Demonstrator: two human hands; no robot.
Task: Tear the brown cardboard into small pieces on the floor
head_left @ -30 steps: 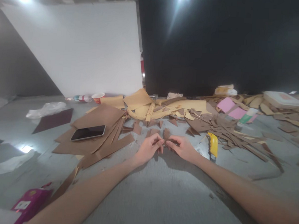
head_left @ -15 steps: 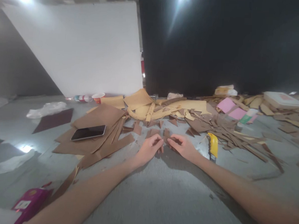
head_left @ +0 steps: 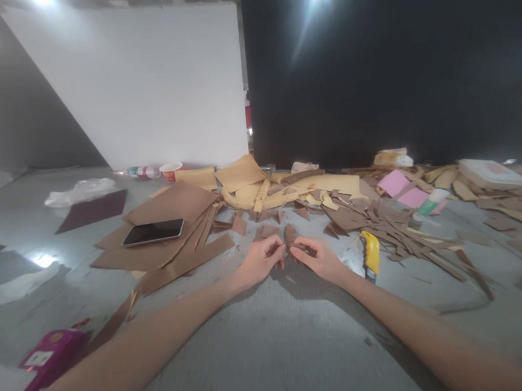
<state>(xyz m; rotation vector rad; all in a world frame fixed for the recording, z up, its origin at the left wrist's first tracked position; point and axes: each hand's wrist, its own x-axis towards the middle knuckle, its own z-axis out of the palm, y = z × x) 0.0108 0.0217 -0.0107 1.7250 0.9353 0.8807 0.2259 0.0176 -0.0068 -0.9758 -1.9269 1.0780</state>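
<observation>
Both my arms reach forward over a grey floor. My left hand (head_left: 259,259) and my right hand (head_left: 318,258) meet at the centre, each with fingers pinched on a small brown cardboard piece (head_left: 290,235) held between them. More small brown triangles and scraps (head_left: 265,230) lie just beyond my fingertips. A yellow utility knife (head_left: 372,254) lies on the floor right beside my right hand.
A black phone (head_left: 153,232) rests on brown cardboard sheets (head_left: 172,205) at the left. Tan cardboard offcuts (head_left: 319,184) and brown strips (head_left: 400,233) pile up behind. Pink paper (head_left: 403,189), a red cup (head_left: 170,169), a magenta box (head_left: 52,354), a white board (head_left: 139,82) and a black board (head_left: 383,79) are about.
My hands stay together on the small cardboard piece, with only slight finger shifts. Nothing else has moved.
</observation>
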